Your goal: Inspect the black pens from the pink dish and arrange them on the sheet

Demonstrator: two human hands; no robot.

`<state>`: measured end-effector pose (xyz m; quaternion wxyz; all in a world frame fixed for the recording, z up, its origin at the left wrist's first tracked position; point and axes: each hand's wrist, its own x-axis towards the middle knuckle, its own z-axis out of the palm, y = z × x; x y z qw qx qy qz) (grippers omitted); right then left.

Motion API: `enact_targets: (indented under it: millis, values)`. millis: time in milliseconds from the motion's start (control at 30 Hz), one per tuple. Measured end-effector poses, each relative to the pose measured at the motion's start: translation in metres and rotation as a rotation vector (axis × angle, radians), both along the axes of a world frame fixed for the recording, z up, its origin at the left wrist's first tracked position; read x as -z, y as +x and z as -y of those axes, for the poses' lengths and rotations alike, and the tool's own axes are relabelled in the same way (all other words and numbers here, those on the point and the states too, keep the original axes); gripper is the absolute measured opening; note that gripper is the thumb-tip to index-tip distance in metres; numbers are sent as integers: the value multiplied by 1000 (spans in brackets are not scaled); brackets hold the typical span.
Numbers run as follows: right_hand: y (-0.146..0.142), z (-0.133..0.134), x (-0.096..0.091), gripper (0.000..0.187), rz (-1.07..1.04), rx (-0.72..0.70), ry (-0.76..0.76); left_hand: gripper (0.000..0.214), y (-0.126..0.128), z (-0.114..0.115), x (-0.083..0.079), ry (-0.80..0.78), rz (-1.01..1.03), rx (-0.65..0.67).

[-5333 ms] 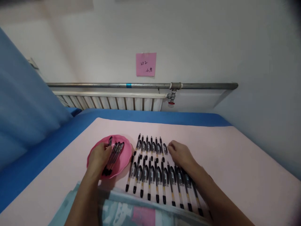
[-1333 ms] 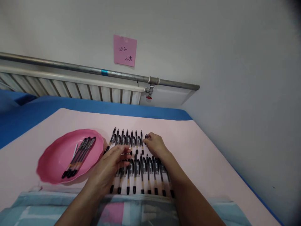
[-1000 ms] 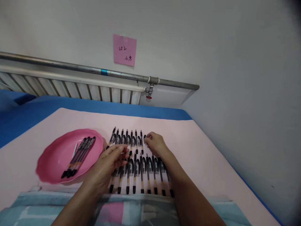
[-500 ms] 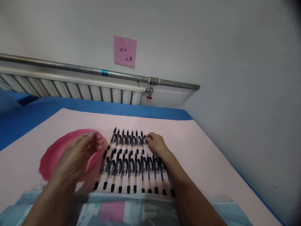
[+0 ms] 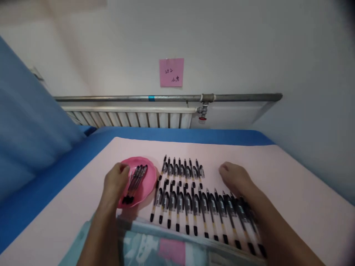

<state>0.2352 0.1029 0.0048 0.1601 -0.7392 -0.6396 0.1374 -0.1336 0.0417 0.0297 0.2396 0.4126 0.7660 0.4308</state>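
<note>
My left hand (image 5: pixel 116 181) is closed in a fist over the left side of a pink scalloped plate (image 5: pixel 152 177). Its fingertips are too blurred to show what is in them. Several black gel pens (image 5: pixel 138 179) lie bundled on the plate, close to those fingers. My right hand (image 5: pixel 234 175) has its fingers curled, just right of the far row, and nothing shows in it. That far row of uncapped pens (image 5: pixel 185 177) has clear caps with black clips beside the barrels. A longer near row of pens and caps (image 5: pixel 204 210) runs under my right forearm.
A pale pink sheet (image 5: pixel 288 173) covers the surface, with a blue border (image 5: pixel 194 135) behind. At the back are a white radiator (image 5: pixel 133 119), a metal pipe (image 5: pixel 116 98) and a red-handled valve (image 5: pixel 202 119). Blue cloth (image 5: pixel 30 122) hangs at left.
The view has swung left. My right hand has come away from the last cap of the far row, to the right. My left hand has closed, and the plate's pens have come into view.
</note>
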Motion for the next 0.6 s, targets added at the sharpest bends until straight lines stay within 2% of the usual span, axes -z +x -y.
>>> enact_targets:
  millis: [100, 233, 433, 600]
  values:
    - [-1, 0, 0, 24, 105, -32, -11, 9, 1, 0, 4, -123, -224, 35]
    - [-5, 4, -3, 24, 186, -36, -27, 13, 6, -3, 12, -265, -364, 132]
    - [-8, 6, -2, 25, 226, -37, -28, 10, 5, -7, 19, -367, -434, 176]
    - [-9, 5, -1, 26, 232, -38, -21, 13, 7, -7, 12, -319, -396, 140]
